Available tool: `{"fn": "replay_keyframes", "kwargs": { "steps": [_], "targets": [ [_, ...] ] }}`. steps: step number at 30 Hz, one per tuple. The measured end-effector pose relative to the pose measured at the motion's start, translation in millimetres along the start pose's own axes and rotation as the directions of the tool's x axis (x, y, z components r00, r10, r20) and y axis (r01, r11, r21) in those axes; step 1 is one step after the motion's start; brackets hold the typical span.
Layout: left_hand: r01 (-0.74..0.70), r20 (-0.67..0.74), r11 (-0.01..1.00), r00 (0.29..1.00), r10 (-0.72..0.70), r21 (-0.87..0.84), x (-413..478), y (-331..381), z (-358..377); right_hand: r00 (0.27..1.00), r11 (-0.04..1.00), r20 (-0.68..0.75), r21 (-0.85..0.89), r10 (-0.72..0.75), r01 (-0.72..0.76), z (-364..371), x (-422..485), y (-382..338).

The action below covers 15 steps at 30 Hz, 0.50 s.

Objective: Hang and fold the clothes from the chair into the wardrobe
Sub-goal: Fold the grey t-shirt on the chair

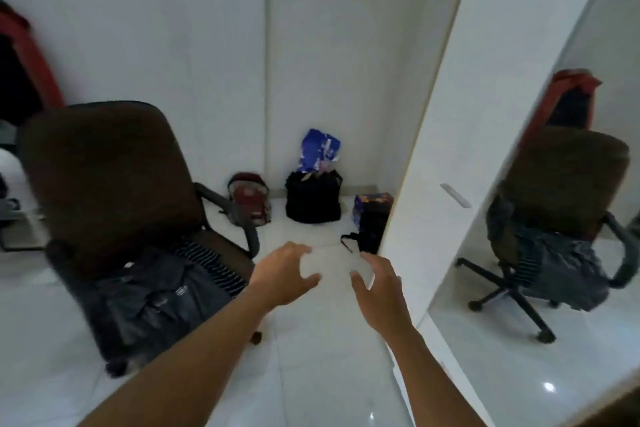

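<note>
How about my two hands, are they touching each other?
Apart. The head view shows bare white floor between the left hand and the right hand, both holding nothing.

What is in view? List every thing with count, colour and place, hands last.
chair: one, brown with black arms, left
clothes: one pile, dark, one piece striped, on the chair seat
backpack: one, red, floor by the wall
bag: one, black, floor at centre
packet: one, blue, rising above the bag
box: one, blue, floor beside the door
door: one, white, right
mirror: one, far right, reflecting the chair
left hand: one, empty, over the floor
right hand: one, empty, near the door
</note>
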<state>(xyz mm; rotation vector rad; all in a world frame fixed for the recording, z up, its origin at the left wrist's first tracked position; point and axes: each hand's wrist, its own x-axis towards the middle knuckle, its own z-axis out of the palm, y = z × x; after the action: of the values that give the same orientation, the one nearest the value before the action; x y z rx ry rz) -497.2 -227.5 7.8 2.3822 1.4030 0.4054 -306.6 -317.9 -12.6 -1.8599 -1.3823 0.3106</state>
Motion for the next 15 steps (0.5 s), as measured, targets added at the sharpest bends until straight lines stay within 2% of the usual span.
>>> {"fn": "replay_keyframes", "kwargs": {
  "steps": [4, 8, 15],
  "targets": [
    [0.205, -0.022, 0.978, 0.978, -0.205, -0.028, -13.6, -84.2, -14.9, 0.981, 0.994, 0.163, 0.044, -0.102, 0.096, 81.6, 30.4, -33.4],
    [0.389, 0.000, 0.921, 0.921, -0.389, -0.038, -17.4, -154.2, -19.5, 0.938, 0.987, 0.310, 0.089, -0.156, 0.134, 156.3, 63.3, -55.0],
    [0.618, -0.003, 0.779, 0.783, -0.622, -0.109, 28.4, -237.8, -12.7, 0.800, 0.982, 0.570, 0.129, -0.188, 0.139, 264.7, 149.2, -68.4]
  ]
}}
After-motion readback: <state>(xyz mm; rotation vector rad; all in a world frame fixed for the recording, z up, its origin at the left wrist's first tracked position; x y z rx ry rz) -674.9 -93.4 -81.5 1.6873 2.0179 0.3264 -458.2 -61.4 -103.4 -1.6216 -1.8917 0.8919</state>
